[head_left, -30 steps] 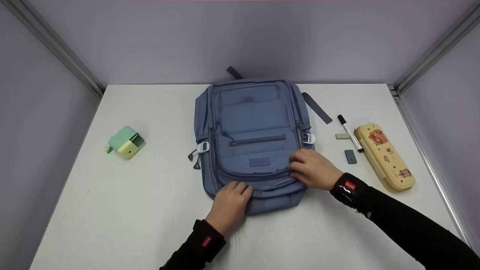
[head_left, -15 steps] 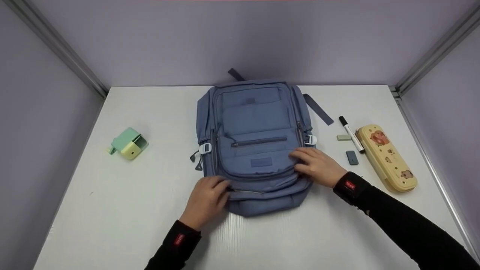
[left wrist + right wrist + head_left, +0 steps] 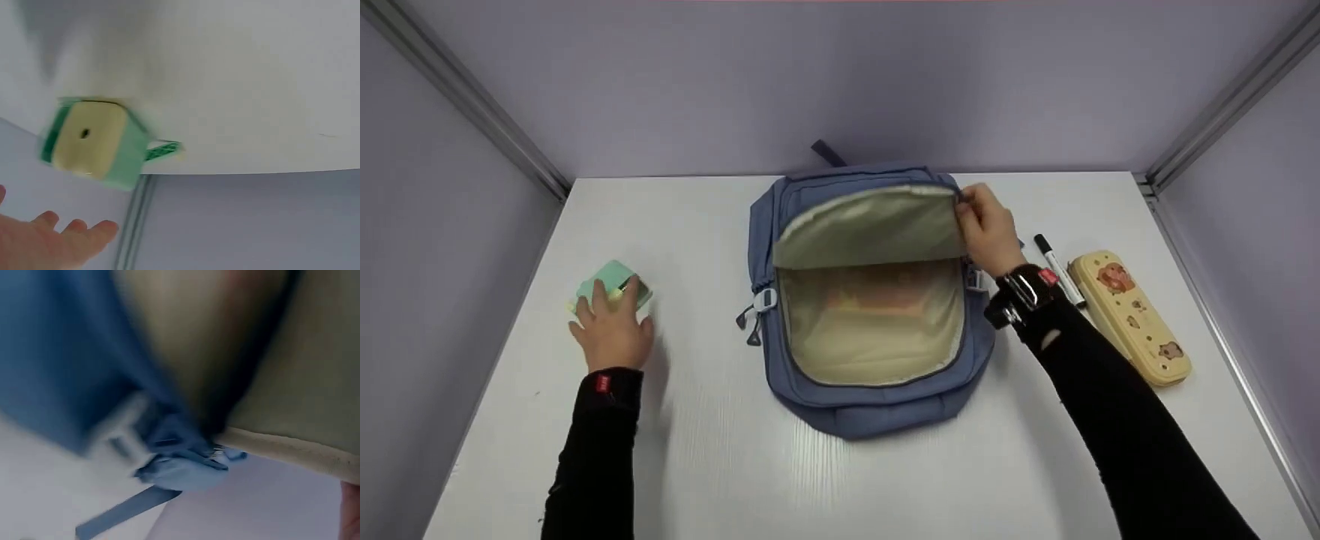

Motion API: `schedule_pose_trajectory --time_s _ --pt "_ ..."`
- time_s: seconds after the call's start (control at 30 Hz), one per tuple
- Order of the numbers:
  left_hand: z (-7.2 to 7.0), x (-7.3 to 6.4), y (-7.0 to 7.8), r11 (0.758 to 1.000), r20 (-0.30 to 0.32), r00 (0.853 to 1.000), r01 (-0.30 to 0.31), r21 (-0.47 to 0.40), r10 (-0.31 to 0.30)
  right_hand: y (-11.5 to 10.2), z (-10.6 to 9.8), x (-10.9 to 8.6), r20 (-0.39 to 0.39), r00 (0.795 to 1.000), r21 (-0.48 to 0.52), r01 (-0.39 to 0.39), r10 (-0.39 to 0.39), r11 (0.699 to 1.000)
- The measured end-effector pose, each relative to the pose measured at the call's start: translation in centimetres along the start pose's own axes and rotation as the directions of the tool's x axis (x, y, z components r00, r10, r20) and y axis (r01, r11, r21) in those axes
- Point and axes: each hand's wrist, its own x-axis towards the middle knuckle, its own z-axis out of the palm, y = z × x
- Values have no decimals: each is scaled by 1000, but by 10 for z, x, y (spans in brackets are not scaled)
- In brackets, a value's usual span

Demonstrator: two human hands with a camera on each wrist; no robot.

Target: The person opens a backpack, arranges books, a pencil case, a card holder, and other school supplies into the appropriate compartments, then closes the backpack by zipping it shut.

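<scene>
A blue backpack (image 3: 877, 420) lies on the white table, its front compartment open and its beige lining (image 3: 877, 349) showing. My right hand (image 3: 990, 232) grips the edge of the raised front flap (image 3: 870, 229) at its upper right corner. In the right wrist view, the flap's lining (image 3: 315, 399) and a fingertip at its edge appear. My left hand (image 3: 615, 334), fingers spread and straight, reaches over a green and yellow crank pencil sharpener (image 3: 613, 271). In the left wrist view, the sharpener (image 3: 93, 138) shows its pencil hole and crank, apart from the fingers (image 3: 84, 242).
Right of the backpack lie a black-capped white marker (image 3: 1057, 266) and a yellow pencil case (image 3: 1129, 319) with cartoon prints. An orange patch (image 3: 877, 296) shows inside the compartment. Grey walls enclose the table's back and sides.
My right hand has lifted the backpack's front flap up and back, exposing the lining. My left hand has left the backpack and moved left to the pencil sharpener. My right arm now covers two small erasers.
</scene>
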Motion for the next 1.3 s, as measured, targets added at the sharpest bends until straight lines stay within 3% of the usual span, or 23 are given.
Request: schedule_pose_trajectory --time_s 0.1,0.17,0.23,0.3,0.4,0.53,0.7,0.87,1.07,1.2,1.3 --pt "3 0 -16 996 93 992 86 31 -88 -5 1 21 -9 980 50 -196 197 979" --pt "6 -3 -23 993 116 987 110 40 -114 -7 1 29 10 963 43 -269 269 962" --pt "9 -6 -25 993 85 989 118 27 -120 -8 1 34 37 953 18 -301 301 953" --pt "11 -8 -24 993 12 993 119 -10 -119 -9 0 36 55 947 16 -318 317 948" --pt "13 -8 -19 987 -109 984 134 -91 -143 -9 -1 36 63 943 16 -328 326 945" --pt "15 -4 -14 968 -173 961 190 -165 -218 -9 -2 33 68 943 22 -327 325 945" --pt "14 -1 -16 945 -150 943 271 -183 -299 -7 1 27 68 953 28 -299 296 954" --pt "11 5 -24 894 -89 915 360 -267 -394 -5 4 24 56 962 57 -272 269 961" --pt "21 11 -42 900 -18 913 397 -180 -407 -4 8 24 42 958 73 -288 285 955" --pt "29 8 -50 887 -19 906 411 -210 -424 -5 13 24 43 961 70 -276 273 959" --pt "31 4 -50 890 -23 910 399 -221 -414 -5 16 24 37 963 70 -271 269 960"
